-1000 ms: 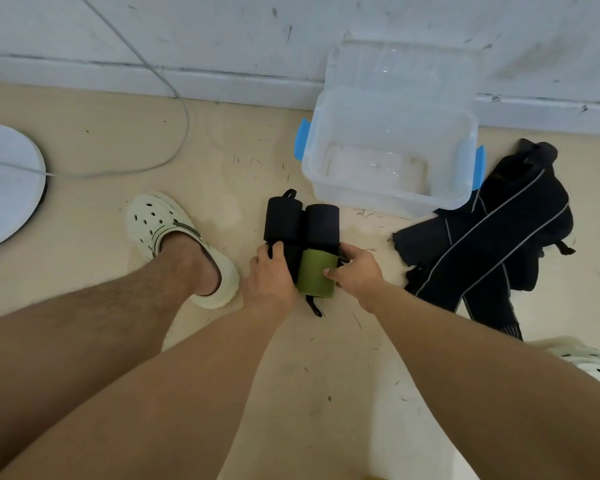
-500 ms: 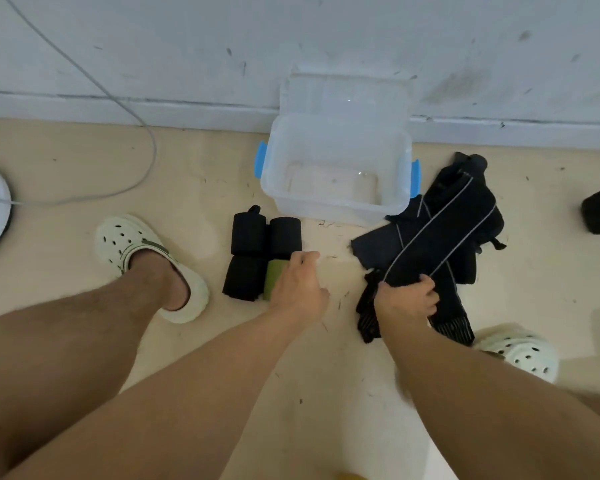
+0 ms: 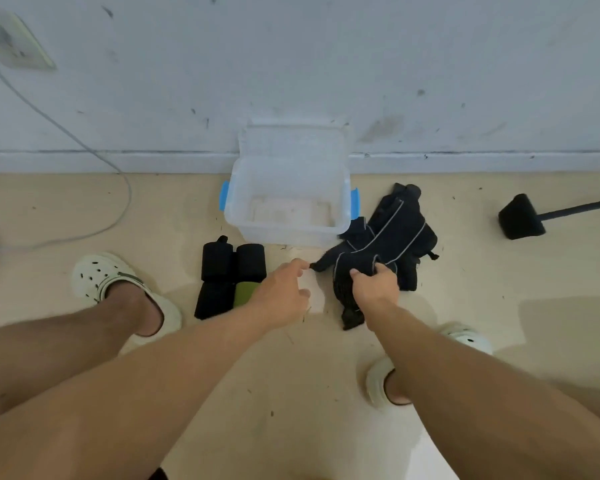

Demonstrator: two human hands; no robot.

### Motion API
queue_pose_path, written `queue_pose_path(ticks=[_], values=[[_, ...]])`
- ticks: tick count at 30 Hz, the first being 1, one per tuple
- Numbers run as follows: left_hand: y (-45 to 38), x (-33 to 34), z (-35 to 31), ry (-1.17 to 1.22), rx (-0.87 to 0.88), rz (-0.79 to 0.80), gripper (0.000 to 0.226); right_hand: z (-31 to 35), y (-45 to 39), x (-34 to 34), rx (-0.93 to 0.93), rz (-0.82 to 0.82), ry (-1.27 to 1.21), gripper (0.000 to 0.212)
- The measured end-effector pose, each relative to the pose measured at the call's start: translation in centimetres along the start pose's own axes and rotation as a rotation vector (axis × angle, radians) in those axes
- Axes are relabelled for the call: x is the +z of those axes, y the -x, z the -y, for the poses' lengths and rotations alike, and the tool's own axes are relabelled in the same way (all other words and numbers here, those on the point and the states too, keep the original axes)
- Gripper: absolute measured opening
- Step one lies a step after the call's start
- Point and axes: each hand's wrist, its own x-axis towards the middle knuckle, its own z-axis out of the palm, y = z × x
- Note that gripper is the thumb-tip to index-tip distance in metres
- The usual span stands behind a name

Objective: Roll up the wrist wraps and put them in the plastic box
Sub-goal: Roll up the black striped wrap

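On floor, just right of plastic box (image 3: 288, 233): loose wrist wraps (image 3: 392, 237) in tangled pile. Right hand (image 3: 374, 285) fingers curled round a strap in the pile; left hand (image 3: 281, 292) pinching the strap's tip. 4 rolled wraps (image 3: 231, 271) (3 black, 1 green) parked left of box, box holding none yet. Risk: pulling 1 strap drags whole tangle, or thin tip slips from pinch. Versus 0.5 s ago: left hand off the rolls and now on strap end; right hand further into pile.
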Motion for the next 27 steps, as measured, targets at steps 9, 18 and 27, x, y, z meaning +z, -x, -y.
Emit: queue_pose_path(ticks=[9,18,27], values=[[4.9,-9.0,-9.1,-0.149,0.171,0.017,0.049,7.4,2.6,-12.7,-0.316,-0.137,0.455,0.025],[10.8,-12.2,-10.4,0.023,0.376,-0.186,0.087,16.4,11.8,-17.1,-0.569,0.172,0.182,0.019],[11.3,-10.9,-11.0,0.263,0.458,-0.167,0.035,17.9,16.1,-16.2,-0.424,0.708,-0.041,0.027]])
